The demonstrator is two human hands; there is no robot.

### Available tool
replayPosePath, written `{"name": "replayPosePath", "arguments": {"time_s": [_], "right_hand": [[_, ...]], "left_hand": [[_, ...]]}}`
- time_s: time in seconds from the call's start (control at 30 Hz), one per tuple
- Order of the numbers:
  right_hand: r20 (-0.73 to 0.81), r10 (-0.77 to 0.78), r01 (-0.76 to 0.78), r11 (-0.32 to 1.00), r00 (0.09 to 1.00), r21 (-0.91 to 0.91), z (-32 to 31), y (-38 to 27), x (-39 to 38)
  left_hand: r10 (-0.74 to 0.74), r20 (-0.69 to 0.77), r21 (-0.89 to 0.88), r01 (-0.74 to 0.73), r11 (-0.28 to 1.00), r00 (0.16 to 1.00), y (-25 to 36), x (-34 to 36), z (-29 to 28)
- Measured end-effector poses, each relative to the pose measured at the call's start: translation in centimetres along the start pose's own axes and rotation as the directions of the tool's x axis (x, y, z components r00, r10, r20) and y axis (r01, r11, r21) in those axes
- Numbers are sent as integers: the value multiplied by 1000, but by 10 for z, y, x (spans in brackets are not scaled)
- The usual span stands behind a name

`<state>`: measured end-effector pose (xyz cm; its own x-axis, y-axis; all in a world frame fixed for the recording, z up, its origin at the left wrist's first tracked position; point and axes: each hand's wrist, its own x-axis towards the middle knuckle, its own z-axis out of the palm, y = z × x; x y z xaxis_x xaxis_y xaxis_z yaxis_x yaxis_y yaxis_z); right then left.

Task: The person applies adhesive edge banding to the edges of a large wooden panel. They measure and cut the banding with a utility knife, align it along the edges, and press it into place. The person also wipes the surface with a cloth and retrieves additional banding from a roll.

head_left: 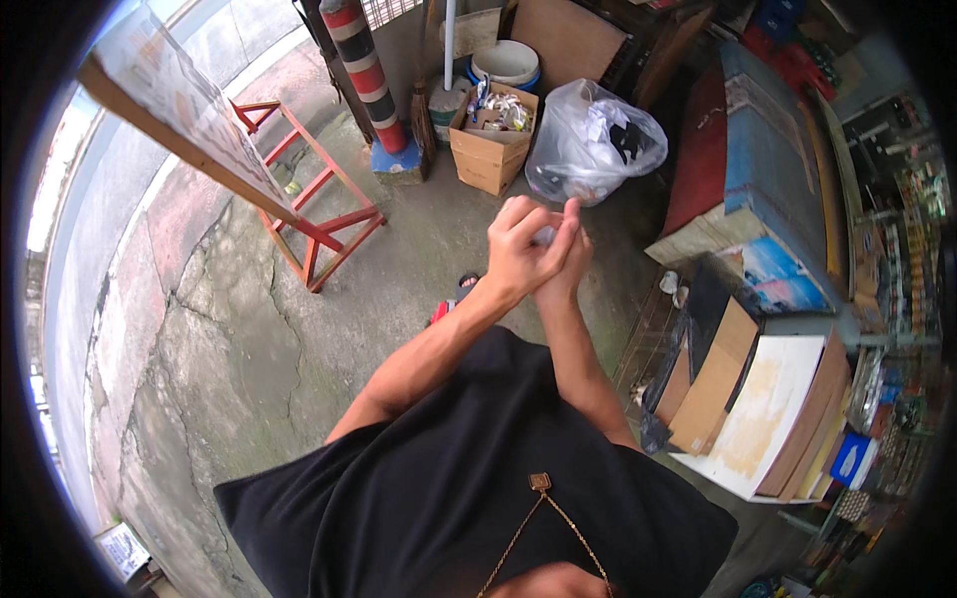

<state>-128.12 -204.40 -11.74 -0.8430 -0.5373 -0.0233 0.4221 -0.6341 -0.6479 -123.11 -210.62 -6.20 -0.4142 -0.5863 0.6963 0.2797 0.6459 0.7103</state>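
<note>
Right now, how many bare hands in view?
2. Left hand and right hand meet at picture centre, just below the clear plastic bag. Some fingers are hidden where they overlap.

Hands [524,249] pressed together, both forearms [431,347] stretched forward.

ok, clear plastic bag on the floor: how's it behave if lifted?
The clear plastic bag is probably floppy: its film looks thin and creased. Likely light for its size, given crumpled white and black contents. Its slack, bulging sides may sag.
</note>
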Motion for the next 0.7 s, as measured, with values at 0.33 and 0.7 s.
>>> {"name": "replayPosePath", "arguments": {"time_s": [0.33,0.7], "right_hand": [[89,40,46,619,995,-784,-12,98,303],[320,826,-327,495,464,-805,-19,221,470]], "left_hand": [[-263,-191,223,302,927,946,-241,151,74],[-821,-519,-170,912,374,240,-415,167,33]]}}
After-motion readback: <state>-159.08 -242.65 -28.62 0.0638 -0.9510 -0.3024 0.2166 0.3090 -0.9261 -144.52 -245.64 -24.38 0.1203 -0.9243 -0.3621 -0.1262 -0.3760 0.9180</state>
